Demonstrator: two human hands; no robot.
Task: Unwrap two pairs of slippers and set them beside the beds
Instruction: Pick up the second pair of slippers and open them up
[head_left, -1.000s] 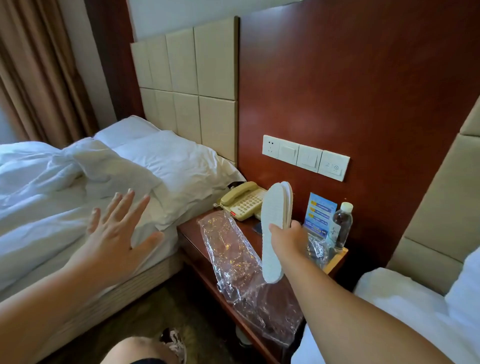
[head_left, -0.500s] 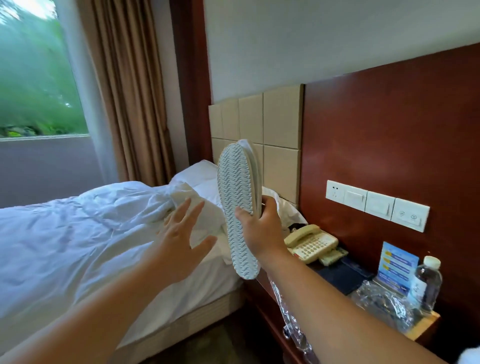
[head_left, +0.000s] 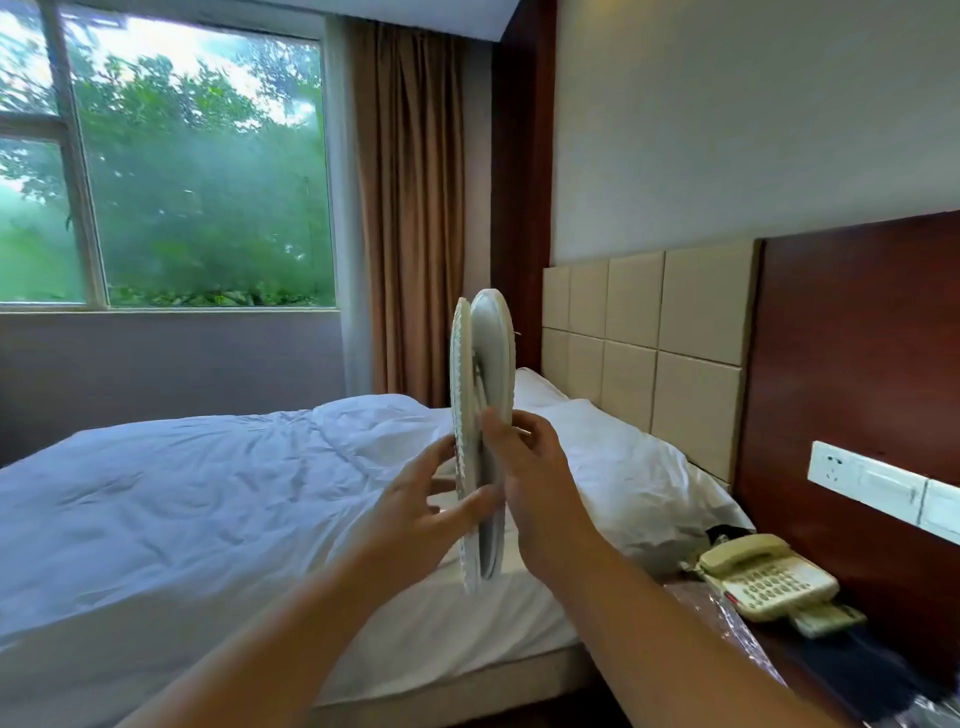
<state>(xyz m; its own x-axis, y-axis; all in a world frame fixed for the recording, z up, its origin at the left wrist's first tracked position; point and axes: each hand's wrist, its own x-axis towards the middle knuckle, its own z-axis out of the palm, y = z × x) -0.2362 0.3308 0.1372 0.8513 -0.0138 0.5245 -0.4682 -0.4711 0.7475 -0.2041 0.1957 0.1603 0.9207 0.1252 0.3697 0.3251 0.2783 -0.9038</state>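
White rumpled bed (head_left: 208, 493) behind hands, pillow (head_left: 613, 457) at 3 o'clock of slippers (head_left: 480, 364). Cream telephone (head_left: 769, 577) on dark tabletop (head_left: 763, 636) at 4 o'clock, clear wrapper (head_left: 727, 613) beside it. Brown curtain (head_left: 410, 208) at 12 o'clock.

Slippers: white pair, flat together, upright on edge above bed, ribbed sole facing 9 o'clock, toes parting slightly at top. Right hand (head_left: 535, 493) fingers curled round pair. Left hand (head_left: 421, 509) fingers spread wide, thumb against sole.
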